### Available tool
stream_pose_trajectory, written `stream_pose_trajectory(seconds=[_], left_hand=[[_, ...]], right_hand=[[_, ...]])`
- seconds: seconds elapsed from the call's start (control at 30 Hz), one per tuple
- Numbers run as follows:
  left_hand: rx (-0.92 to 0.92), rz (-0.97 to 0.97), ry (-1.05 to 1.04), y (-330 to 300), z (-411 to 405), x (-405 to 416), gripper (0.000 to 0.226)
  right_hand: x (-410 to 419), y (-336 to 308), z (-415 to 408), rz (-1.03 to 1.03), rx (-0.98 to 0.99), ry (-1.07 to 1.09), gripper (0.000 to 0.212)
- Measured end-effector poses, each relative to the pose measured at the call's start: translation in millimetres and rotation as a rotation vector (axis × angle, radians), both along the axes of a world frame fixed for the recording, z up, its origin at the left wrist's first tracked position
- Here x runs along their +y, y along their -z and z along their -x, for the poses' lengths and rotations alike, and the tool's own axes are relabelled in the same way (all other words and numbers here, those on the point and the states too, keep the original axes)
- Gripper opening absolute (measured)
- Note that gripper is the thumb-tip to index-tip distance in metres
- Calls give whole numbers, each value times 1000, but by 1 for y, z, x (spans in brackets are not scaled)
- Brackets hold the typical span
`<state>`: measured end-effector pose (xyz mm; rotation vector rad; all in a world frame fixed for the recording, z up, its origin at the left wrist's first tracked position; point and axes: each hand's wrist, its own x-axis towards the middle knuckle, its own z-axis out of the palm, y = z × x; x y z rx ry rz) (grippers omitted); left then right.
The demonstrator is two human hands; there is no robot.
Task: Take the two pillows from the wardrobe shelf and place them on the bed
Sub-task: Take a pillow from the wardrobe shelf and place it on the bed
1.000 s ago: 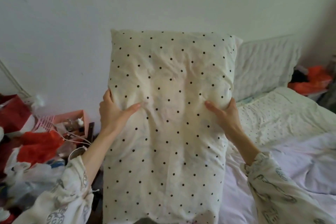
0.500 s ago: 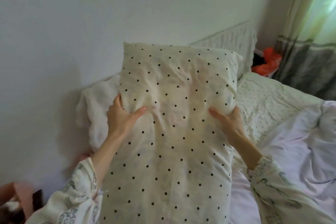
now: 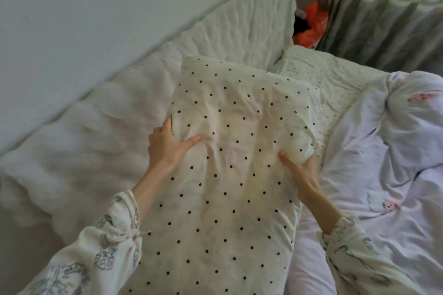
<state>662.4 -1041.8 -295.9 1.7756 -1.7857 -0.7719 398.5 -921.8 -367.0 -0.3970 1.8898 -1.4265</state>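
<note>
A cream pillow with black dots [image 3: 230, 175] fills the middle of the view, held lengthwise over the head of the bed [image 3: 311, 258]. My left hand [image 3: 167, 146] grips its left edge, thumb pressed into the front. My right hand [image 3: 299, 172] grips the right edge the same way. Behind its far right corner lies a second pillow with finer dots [image 3: 328, 79], flat on the bed. I cannot tell whether the held pillow touches the mattress.
A white quilted pad [image 3: 100, 132] leans along the grey wall on the left. A rumpled pale lilac duvet [image 3: 388, 163] covers the bed's right side. An orange bag [image 3: 311, 26] and a grey-green curtain [image 3: 383, 19] stand past the bed's far corner.
The pillow has come down and forward over the bed's head end, with both hands keeping their grip. The view has swung right, away from the cluttered side table.
</note>
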Motion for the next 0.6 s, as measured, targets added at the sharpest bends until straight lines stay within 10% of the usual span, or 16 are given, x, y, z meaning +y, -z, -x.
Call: stream_pose_trajectory(seconds=[0.6], left_hand=[[-156, -327, 249, 211, 100, -138, 98]], right_hand=[[-73, 198, 61, -321, -51, 99, 57]])
